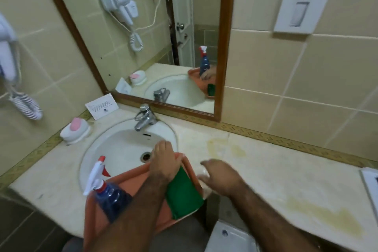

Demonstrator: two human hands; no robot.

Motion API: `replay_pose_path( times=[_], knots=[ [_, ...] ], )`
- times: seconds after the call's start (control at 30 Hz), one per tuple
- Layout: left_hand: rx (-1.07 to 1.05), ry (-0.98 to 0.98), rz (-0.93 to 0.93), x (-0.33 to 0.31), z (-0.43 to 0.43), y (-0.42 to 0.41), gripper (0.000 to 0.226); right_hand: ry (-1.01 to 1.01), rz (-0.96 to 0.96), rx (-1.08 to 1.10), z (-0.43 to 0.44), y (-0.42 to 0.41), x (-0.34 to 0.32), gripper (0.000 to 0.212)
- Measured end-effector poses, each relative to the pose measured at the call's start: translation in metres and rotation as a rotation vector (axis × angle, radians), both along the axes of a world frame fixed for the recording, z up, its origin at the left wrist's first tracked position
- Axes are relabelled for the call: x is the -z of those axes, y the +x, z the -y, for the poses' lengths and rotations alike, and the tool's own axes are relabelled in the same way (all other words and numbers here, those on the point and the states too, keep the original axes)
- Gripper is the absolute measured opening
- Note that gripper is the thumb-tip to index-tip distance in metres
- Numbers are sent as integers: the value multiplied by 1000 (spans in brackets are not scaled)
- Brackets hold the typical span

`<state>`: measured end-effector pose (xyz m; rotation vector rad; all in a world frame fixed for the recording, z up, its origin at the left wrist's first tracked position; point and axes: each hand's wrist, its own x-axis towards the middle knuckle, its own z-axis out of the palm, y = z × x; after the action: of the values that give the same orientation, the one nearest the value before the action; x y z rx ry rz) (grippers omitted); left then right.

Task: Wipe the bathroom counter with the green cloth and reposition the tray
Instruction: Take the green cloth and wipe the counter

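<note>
An orange tray (131,176) lies over the front part of the sink and the counter's front edge. In it stand a blue spray bottle (110,196) with a white and red trigger and a folded green cloth (183,194). My left hand (164,161) grips the tray's far right corner, just above the cloth. My right hand (221,178) hovers over the cream counter (266,170) right of the tray, fingers spread and blurred, holding nothing. Yellowish stains (237,149) mark the counter.
A white sink (122,145) with a chrome tap (145,118) sits left of centre. A white soap dish with pink soap (75,131) and a white card (101,106) stand at the back left. A mirror (163,37) hangs behind. A toilet (229,237) is below the counter.
</note>
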<state>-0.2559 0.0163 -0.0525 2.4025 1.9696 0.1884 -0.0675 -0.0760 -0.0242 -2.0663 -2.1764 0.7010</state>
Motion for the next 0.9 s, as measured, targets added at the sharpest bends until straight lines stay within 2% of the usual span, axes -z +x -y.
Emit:
replay_pose_path(
  times=[0.07, 0.13, 0.27, 0.33, 0.43, 0.53, 0.6, 0.67, 0.77, 0.9],
  knots=[
    [-25, -74, -68, 18, 8, -15, 59, -109, 55, -43, -2, -28, 12, 45],
    [-34, -198, -85, 32, 15, -21, 58, -182, 92, -29, 1, -46, 21, 37],
    [-90, -336, 23, 48, 20, -28, 59, -213, 83, 99, 2, -67, 33, 20],
    [-122, -344, 90, 48, 18, -27, 54, -186, 48, 181, 2, -72, 36, 20],
    [-173, -394, 145, 46, 13, -23, 39, -168, -125, 353, 4, -78, 38, 25],
    [-249, -459, 331, 44, 13, -21, 19, -141, -256, 447, 5, -80, 36, 33],
    [-321, -448, 482, 44, 15, -21, 6, -123, -275, 449, 5, -76, 31, 26],
    [-403, -397, 678, 42, 21, -22, 6, -92, -335, 473, 5, -68, 24, 20],
    [-412, -276, 883, 33, 28, -17, 14, -32, -441, 523, 7, -52, 11, 25],
    [-281, -190, 1017, 10, 28, 9, 18, 59, -525, 650, 15, -17, -4, 27]
  ],
)
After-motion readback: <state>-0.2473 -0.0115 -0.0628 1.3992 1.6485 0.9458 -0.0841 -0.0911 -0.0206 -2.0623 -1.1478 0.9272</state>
